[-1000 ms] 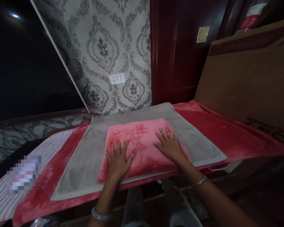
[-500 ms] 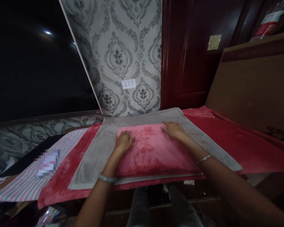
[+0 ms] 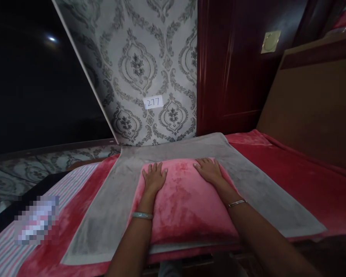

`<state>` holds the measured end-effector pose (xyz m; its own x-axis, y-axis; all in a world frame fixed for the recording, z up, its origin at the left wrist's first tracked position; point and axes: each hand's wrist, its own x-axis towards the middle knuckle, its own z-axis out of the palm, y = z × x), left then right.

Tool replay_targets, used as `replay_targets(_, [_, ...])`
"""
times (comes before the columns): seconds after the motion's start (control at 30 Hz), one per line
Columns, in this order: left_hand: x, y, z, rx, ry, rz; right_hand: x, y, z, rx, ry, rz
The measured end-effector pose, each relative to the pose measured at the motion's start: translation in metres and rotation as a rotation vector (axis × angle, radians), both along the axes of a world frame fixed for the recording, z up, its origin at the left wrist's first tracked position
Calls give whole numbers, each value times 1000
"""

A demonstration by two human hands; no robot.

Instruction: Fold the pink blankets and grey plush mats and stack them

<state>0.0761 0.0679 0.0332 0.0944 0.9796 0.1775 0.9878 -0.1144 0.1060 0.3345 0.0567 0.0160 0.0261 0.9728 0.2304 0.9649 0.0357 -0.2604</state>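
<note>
A plump pink plush bundle, like a cushion or a folded blanket, lies on a grey cloth. My left hand rests flat on its far left corner, fingers spread. On the far right corner lies my right hand, also open with the fingers apart. Both palms face down on the plush, and neither hand grips it. Under the grey cloth spreads a red plush blanket, showing on both sides. What the bundle holds inside is hidden.
Striped cloth lies at the left with a blurred, pixelated item on it. A large dark screen stands behind. A paper marked 277 is on the patterned wall. At the right stands a cardboard panel.
Both hands still lie on the far corners of the pink bundle, fingers now more spread. The view has moved closer, so the bundle and cloth appear larger and lower.
</note>
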Motion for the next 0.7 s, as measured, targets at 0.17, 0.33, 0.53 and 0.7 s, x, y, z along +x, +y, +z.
replay_targets(0.17, [1, 2, 3, -20, -6, -8, 0, 3, -1, 6, 10, -18])
replay_targets(0.33, [2, -1, 3, -17, -6, 9, 0, 3, -2, -15, 23, -27])
replay_targets(0.53, [0, -6, 12, -56, -24, -12, -1, -1, 2, -35, 14, -50])
replay_targets(0.7, [-23, -21, 25, -116, 20, -26, 1, -7, 20, -97, -5, -57])
